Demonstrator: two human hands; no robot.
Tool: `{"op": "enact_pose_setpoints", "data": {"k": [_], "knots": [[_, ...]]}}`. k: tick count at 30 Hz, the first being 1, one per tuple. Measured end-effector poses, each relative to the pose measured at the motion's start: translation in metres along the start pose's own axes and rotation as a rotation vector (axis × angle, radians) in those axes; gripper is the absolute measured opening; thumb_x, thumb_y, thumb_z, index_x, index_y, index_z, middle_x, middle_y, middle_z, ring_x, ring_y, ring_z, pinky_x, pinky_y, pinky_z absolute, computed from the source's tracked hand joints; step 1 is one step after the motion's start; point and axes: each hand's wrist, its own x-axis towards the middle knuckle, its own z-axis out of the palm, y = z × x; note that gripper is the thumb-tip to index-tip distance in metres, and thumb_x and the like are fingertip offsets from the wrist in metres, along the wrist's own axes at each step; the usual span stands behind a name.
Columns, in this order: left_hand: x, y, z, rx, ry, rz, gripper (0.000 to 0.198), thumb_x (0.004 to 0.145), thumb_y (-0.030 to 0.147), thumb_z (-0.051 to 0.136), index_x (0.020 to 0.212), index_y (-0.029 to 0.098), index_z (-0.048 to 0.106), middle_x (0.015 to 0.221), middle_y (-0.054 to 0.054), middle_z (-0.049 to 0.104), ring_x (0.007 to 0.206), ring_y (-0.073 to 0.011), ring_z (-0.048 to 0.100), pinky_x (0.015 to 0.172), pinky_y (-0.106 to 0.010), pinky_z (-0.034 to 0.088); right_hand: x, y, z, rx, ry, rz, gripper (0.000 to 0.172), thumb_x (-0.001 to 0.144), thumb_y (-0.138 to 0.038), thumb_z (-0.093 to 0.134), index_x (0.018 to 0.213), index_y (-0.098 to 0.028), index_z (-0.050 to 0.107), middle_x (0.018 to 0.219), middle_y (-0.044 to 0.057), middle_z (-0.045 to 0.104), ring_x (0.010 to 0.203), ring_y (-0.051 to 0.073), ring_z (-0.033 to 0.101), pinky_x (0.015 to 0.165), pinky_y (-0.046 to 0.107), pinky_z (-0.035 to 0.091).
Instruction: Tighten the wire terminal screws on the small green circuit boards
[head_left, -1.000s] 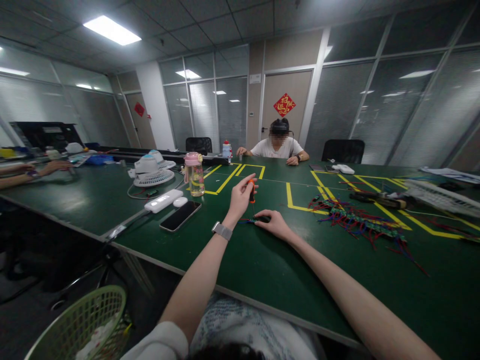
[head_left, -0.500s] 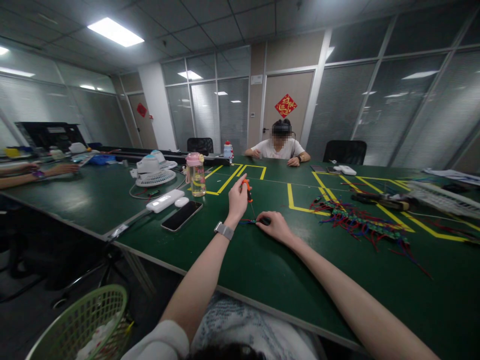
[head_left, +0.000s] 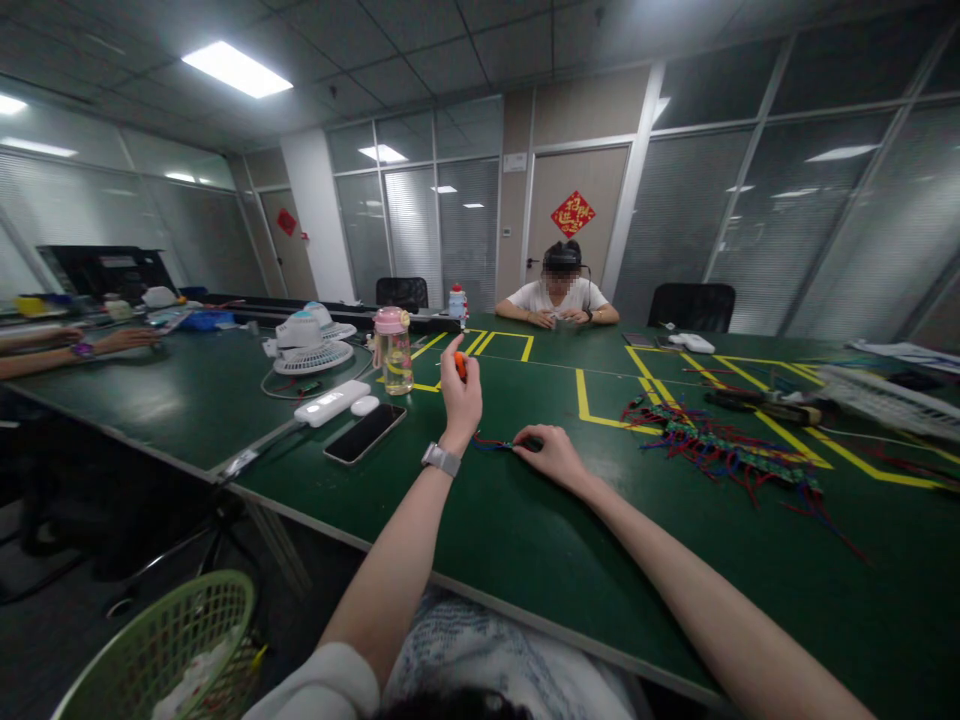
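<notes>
My left hand, with a watch on its wrist, is raised above the green table and closed on a small orange-handled screwdriver. To its right, my right hand rests on the table, its fingers pressed onto a small dark part with red and blue wires. What exactly lies under the fingers is partly hidden.
A pile of coloured wired parts lies to the right among yellow tape lines. A phone, power strip, pink-lidded bottle and fans stand left. A person sits opposite; another person's arm is far left. A green basket sits below.
My left hand has lifted the screwdriver up and drawn it left, away from the part, and its fingers have closed round the handle. My right hand has stayed on the part.
</notes>
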Motion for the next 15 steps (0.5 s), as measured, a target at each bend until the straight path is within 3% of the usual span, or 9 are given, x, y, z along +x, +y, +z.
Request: {"op": "enact_pose_setpoints", "data": {"k": [1, 4, 7, 8, 11, 15], "knots": [[0.001, 0.002, -0.003, 0.110, -0.032, 0.046, 0.033, 0.085, 0.034, 0.049, 0.114, 0.020, 0.057, 0.091, -0.004, 0.060, 0.072, -0.0114, 0.053, 0.069, -0.023, 0.043, 0.000, 0.000, 0.000, 0.018, 0.000, -0.004, 0.013, 0.074, -0.024, 0.061, 0.082, -0.023, 0.070, 0.079, 0.001, 0.070, 0.075, 0.018, 0.062, 0.073, 0.029, 0.045], [0.000, 0.003, -0.009, 0.398, -0.409, 0.098, 0.023, 0.079, 0.038, 0.055, 0.086, 0.021, 0.068, 0.075, -0.001, 0.063, 0.069, -0.0137, 0.055, 0.069, -0.025, 0.042, 0.000, 0.002, 0.001, 0.041, 0.003, -0.002, 0.014, 0.074, -0.022, 0.061, 0.083, -0.023, 0.071, 0.081, 0.001, 0.071, 0.077, 0.019, 0.063, 0.075, 0.030, 0.046], [-0.005, -0.003, -0.010, 0.629, -0.850, 0.074, 0.023, 0.068, 0.038, 0.063, 0.086, 0.025, 0.070, 0.087, -0.001, 0.067, 0.079, -0.0173, 0.059, 0.068, -0.025, 0.043, 0.001, 0.004, 0.003, 0.045, 0.015, 0.012, 0.014, 0.073, -0.022, 0.061, 0.080, -0.024, 0.073, 0.081, 0.002, 0.071, 0.077, 0.019, 0.063, 0.075, 0.031, 0.047], [-0.008, -0.006, -0.009, 0.663, -0.941, 0.060, 0.027, 0.062, 0.037, 0.068, 0.086, 0.026, 0.070, 0.090, -0.001, 0.067, 0.079, -0.0183, 0.059, 0.065, -0.024, 0.043, 0.001, 0.004, 0.003, 0.055, 0.018, 0.014, 0.014, 0.073, -0.022, 0.061, 0.079, -0.024, 0.073, 0.081, 0.002, 0.071, 0.076, 0.019, 0.064, 0.074, 0.030, 0.047], [-0.014, -0.016, -0.004, 0.722, -1.065, 0.014, 0.023, 0.053, 0.029, 0.072, 0.075, 0.026, 0.071, 0.083, -0.001, 0.068, 0.071, -0.0185, 0.061, 0.058, -0.024, 0.042, 0.002, 0.004, 0.003, 0.107, 0.018, 0.017, 0.014, 0.073, -0.023, 0.060, 0.077, -0.023, 0.073, 0.078, 0.002, 0.071, 0.074, 0.019, 0.064, 0.072, 0.030, 0.047], [-0.018, -0.021, 0.002, 0.796, -1.095, 0.001, 0.020, 0.058, 0.025, 0.067, 0.078, 0.025, 0.071, 0.080, -0.004, 0.069, 0.068, -0.0193, 0.062, 0.059, -0.025, 0.043, 0.006, 0.001, 0.001, 0.169, -0.015, 0.062, 0.014, 0.072, -0.020, 0.059, 0.074, -0.019, 0.073, 0.073, 0.003, 0.071, 0.069, 0.018, 0.064, 0.066, 0.027, 0.047]]}}
